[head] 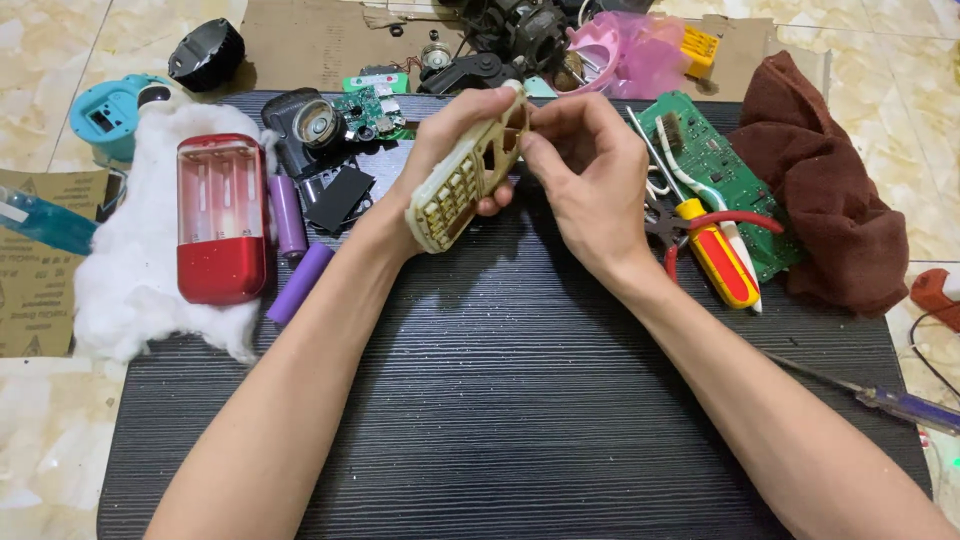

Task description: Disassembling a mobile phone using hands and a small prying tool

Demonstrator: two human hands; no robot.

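Above the black ribbed mat (500, 400), left hand (450, 150) closes around a beige phone keypad shell (468, 180), held tilted. Right hand (590, 180) pinches its upper edge, fingers curled. Risk: thin plastic could crack if pried hard; loosened parts may drop among clutter.

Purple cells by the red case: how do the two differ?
The upper purple cell lies nearly upright in the picture, right beside the red case; the lower purple cell lies slanted, just off the case's lower corner. The upper looks paler, the lower deeper violet. Both are bare cylinders lying on the dark mat, untouched by either hand.
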